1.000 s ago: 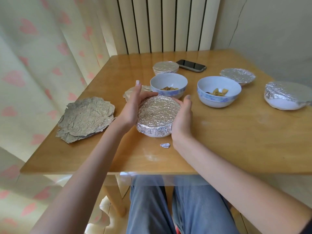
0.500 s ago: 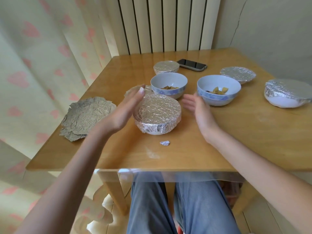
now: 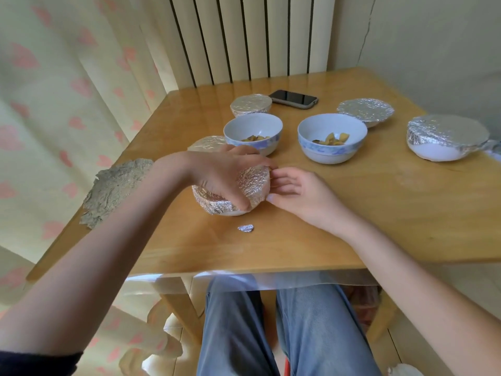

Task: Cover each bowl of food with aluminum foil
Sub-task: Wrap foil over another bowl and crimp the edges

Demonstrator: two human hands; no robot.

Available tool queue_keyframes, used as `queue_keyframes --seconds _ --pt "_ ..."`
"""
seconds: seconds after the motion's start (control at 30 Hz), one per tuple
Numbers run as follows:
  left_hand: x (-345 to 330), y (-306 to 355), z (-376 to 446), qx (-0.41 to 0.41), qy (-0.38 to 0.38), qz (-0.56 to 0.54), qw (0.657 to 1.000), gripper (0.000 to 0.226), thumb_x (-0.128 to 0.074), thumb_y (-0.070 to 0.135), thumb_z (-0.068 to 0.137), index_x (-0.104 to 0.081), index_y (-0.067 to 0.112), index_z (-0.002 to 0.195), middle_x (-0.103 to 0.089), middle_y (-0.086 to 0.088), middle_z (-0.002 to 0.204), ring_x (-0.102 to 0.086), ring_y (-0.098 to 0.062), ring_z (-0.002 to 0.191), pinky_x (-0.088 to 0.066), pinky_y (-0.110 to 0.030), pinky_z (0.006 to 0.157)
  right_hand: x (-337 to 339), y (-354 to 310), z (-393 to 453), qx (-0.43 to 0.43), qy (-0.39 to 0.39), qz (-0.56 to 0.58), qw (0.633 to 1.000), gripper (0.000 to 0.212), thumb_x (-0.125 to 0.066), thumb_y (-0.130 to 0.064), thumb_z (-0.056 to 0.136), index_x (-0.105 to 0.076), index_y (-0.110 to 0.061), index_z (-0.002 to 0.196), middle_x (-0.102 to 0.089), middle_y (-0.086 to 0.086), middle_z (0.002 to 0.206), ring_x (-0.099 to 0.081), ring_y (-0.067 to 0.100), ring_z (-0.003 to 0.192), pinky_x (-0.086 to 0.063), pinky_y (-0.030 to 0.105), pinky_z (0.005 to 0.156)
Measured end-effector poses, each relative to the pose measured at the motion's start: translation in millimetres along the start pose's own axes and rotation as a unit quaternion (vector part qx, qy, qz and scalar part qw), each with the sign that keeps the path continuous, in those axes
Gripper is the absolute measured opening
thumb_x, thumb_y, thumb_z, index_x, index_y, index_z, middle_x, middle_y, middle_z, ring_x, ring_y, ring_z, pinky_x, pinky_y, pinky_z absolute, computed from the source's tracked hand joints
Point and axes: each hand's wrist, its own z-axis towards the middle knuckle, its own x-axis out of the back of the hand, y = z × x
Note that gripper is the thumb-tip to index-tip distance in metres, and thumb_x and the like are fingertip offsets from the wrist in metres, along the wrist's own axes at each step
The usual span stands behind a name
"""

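A foil-covered bowl (image 3: pixel 253 185) stands near the table's front edge. My left hand (image 3: pixel 225 175) lies over its top and grips it, thumb down on the near side. My right hand (image 3: pixel 294 191) rests on the table at the bowl's right, fingers apart, fingertips touching the foil. Behind stand two uncovered white-and-blue bowls with food, one on the left (image 3: pixel 253 131) and one on the right (image 3: pixel 332 138). Three more foil-covered bowls sit farther off: back centre (image 3: pixel 250 104), back right (image 3: pixel 364 111), far right (image 3: pixel 447 139).
A stack of crumpled foil sheets (image 3: pixel 116 185) overhangs the table's left edge. Another foil piece (image 3: pixel 207 143) lies behind my left hand. A small foil scrap (image 3: pixel 246 228) is near the front edge. A phone (image 3: pixel 294 99) lies at the back.
My left hand has moved from beside the covered bowl onto its top and closed on it. My right hand has come back to the bowl's right side. The view has tilted.
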Motion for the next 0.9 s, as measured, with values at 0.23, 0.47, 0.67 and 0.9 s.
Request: queue_keyframes --seconds 0.23,0.47,0.67,0.9 --pt "2.3 1.7 0.2 0.002 -0.001 -0.008 1.0 0.1 -0.068 0.051 0.049 -0.02 0.056 0.137 -0.02 0.022 0.144 -0.012 -0.01 0.141 -0.025 -0.045 0.115 5.4 3.6 2.6 -0.008 -0.01 0.003 1.0 0.049 -0.083 -0.019 0.07 -0.061 -0.021 0.113 -0.068 -0.002 0.107 -0.067 0.011 0.094 -0.053 0.026 0.088" --pt "2.6 12.6 3.7 0.083 0.013 0.016 0.996 0.095 -0.062 0.059 0.052 -0.022 0.046 0.137 -0.027 0.011 0.14 -0.025 -0.022 0.132 -0.035 -0.046 0.104 3.8 6.6 -3.6 -0.009 0.018 -0.013 1.0 0.045 -0.077 -0.005 0.075 -0.059 -0.014 0.116 -0.065 0.003 0.104 -0.065 0.016 0.094 -0.053 0.027 0.089" --pt "3.6 17.0 14.1 0.206 0.015 0.004 0.978 0.097 -0.055 0.074 0.074 -0.003 0.043 0.15 -0.007 0.0 0.16 -0.01 -0.039 0.145 -0.022 -0.056 0.11 -6.8 0.8 -16.5 0.02 0.037 -0.096 0.994 0.049 -0.08 -0.019 0.074 -0.054 -0.022 0.115 -0.061 -0.004 0.108 -0.061 0.01 0.098 -0.051 0.027 0.089" --pt "20.8 -6.2 -16.3 0.08 -0.044 -0.015 0.996 0.138 -0.08 0.073 0.049 0.027 0.062 0.135 0.023 0.009 0.16 0.03 -0.019 0.143 0.005 -0.053 0.116 -23.4 -9.2 -24.1 0.052 0.074 -0.212 0.973 0.054 -0.079 -0.045 0.069 -0.05 -0.021 0.107 -0.059 -0.008 0.099 -0.056 0.009 0.093 -0.044 0.026 0.082"
